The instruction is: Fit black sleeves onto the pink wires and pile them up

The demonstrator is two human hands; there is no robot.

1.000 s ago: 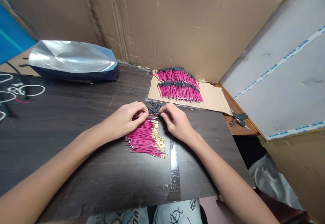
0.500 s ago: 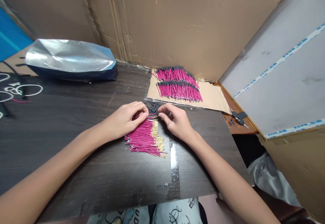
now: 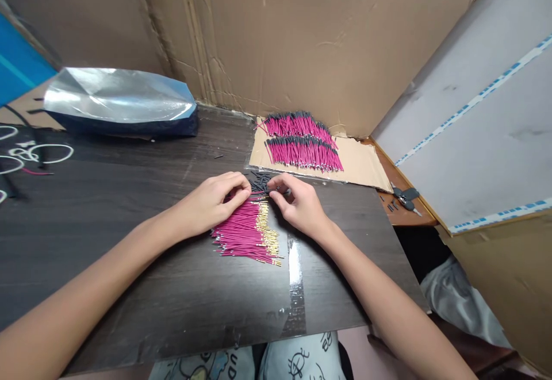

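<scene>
My left hand [image 3: 219, 199] pinches the end of a magenta wire at the top of a pile of magenta wires [image 3: 241, 230] with gold tips. Facing it, my right hand [image 3: 299, 202] has thumb and forefinger closed on a small black sleeve near the wire's other end. Between the two hands lies a heap of small black sleeves [image 3: 260, 181]. Behind them, two rows of magenta wires [image 3: 302, 153] with black ends rest on a cardboard sheet [image 3: 366, 167]. Whether the sleeve touches the wire is too small to tell.
A silver and dark bag [image 3: 121, 98] lies at the back left, with white cables [image 3: 56, 153] beside the left edge. Keys [image 3: 405, 199] and a few black bits are on a brown surface to the right. Cardboard walls stand behind the dark table [image 3: 172, 299].
Both hands stay almost in place. The fingertips have shifted very slightly, and the view has moved a little.
</scene>
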